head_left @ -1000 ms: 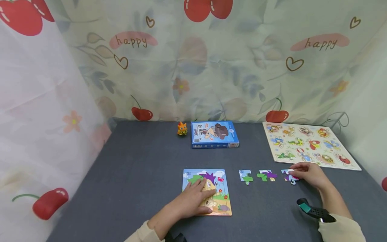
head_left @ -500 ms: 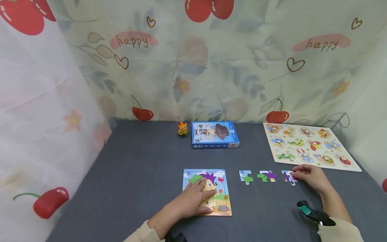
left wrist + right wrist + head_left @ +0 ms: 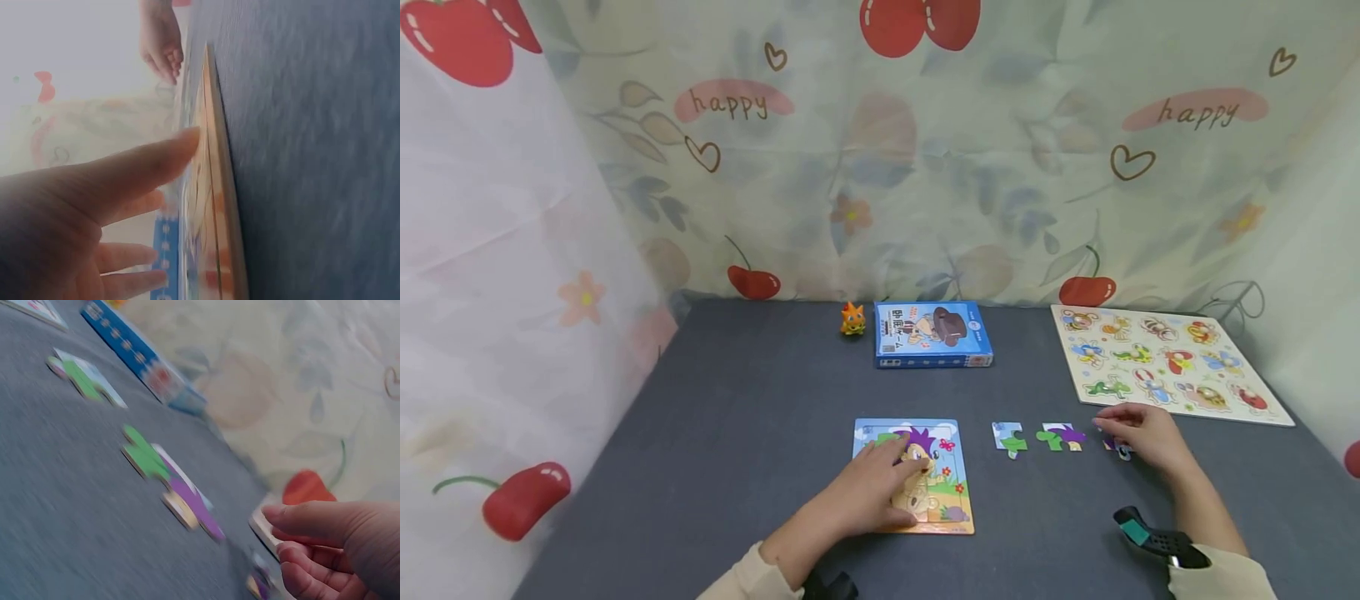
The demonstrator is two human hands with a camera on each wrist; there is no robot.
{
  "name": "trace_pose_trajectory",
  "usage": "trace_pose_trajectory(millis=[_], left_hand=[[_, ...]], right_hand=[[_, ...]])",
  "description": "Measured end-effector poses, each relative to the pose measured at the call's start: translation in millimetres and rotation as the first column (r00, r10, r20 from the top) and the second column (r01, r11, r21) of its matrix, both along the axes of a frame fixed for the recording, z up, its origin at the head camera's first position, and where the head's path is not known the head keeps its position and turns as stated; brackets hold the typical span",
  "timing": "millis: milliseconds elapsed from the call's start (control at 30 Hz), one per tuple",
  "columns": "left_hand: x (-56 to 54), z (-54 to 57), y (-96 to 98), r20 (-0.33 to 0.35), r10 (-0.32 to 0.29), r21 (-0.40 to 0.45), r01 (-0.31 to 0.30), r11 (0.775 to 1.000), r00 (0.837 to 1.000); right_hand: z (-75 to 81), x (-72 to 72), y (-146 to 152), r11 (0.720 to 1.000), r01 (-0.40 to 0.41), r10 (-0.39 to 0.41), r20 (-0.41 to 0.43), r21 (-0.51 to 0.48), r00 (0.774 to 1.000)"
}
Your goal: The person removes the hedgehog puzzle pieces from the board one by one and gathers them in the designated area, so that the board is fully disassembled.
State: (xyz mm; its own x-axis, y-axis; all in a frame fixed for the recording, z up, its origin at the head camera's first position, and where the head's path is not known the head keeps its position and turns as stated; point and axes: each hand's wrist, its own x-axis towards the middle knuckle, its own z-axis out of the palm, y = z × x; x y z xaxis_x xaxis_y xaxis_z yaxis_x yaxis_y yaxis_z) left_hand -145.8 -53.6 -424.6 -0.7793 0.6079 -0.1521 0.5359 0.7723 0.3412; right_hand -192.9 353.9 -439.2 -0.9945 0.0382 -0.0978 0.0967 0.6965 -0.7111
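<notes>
My left hand [image 3: 867, 490] lies over the left part of a jigsaw board [image 3: 955, 496] with a purple-haired cartoon animal. In the left wrist view its thumb touches or nearly touches the board's edge, the other fingers extended. My right hand [image 3: 1142, 435] hovers over the rightmost loose jigsaw piece [image 3: 1123, 452], hiding part of it. Nothing shows between its loosely bent fingers in the right wrist view, where the hand [image 3: 331, 550] looks apart from the piece. To its left lie a green-and-purple jigsaw piece [image 3: 1063, 437] and a blue-and-green jigsaw piece [image 3: 1010, 437].
A blue game box [image 3: 934, 333] sits at the back of the dark table [image 3: 760, 400], beside a small orange toy figure [image 3: 852, 319]. At the back right lies a white board with insect pictures [image 3: 1172, 362]. A printed cloth [image 3: 880, 200] hangs behind.
My right hand has come off the rightmost jigsaw piece and shifted slightly left over it; the piece stays about where it was. My left hand has drawn back a little on the board.
</notes>
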Motion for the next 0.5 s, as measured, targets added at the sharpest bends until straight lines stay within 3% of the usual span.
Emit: trace_pose_trajectory(millis=[200,500], left_hand=[[-11.9,-0.2,-11.1,0.048,0.055,0.044,-0.057,0.997,0.997],[-27.6,-3.7,-31.9,0.154,0.04,0.171,-0.066,0.983,0.987]], right_hand=[[4.2,-4.4,-31,0.998,-0.06,0.06,-0.016,-0.035,0.998],[9.9,-9.3,-76,0.987,-0.157,0.155,-0.067,-0.036,0.986]])
